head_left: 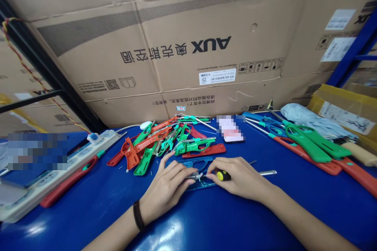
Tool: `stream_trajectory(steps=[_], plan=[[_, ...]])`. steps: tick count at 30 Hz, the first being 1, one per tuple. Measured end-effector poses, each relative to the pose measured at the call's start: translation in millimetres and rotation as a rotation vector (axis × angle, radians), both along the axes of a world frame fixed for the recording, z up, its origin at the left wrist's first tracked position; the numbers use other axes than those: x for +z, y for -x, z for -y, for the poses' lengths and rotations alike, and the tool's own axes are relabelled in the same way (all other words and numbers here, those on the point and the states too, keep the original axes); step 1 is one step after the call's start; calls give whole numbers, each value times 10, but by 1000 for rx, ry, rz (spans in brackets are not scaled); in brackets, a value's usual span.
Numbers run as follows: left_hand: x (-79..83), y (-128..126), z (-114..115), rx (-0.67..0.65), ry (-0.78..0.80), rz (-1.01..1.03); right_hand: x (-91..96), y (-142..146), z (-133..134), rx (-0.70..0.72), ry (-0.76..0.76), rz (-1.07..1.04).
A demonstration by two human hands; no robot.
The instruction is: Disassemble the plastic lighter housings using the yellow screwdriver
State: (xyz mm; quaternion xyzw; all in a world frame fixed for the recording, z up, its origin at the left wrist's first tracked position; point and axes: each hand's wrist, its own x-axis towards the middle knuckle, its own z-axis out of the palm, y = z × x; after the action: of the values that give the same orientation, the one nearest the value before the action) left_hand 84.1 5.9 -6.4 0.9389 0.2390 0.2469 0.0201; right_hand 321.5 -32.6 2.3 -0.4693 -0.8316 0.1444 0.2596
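My left hand (169,182), a dark band on its wrist, pinches a small greyish cylindrical part (194,176) between thumb and fingers. In my right hand (240,176) is a black-and-yellow screwdriver (223,175), its tip end hidden by the fingers close to that part. Under both hands lies an opened blue lighter casing (196,161), partly covered. A metal lighter tube (268,173) sticks out beyond my right wrist. Just past the hands is a pile of opened red and green lighter casings (144,160) with wires and metal tubes.
Whole long-neck lighters, green (309,143) and red (306,155), lie at the right beside a light-blue cloth (312,119). A phone (231,131) rests behind the hands. At left are a power strip (59,170) and a red lighter (69,182). Large cardboard boxes (176,19) stand behind.
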Motion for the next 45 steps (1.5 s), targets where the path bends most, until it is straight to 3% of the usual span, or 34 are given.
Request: stream_trajectory(steps=[45], plan=[[32,-70,32,14,-15,6,-15,16,-1,38,13,5]])
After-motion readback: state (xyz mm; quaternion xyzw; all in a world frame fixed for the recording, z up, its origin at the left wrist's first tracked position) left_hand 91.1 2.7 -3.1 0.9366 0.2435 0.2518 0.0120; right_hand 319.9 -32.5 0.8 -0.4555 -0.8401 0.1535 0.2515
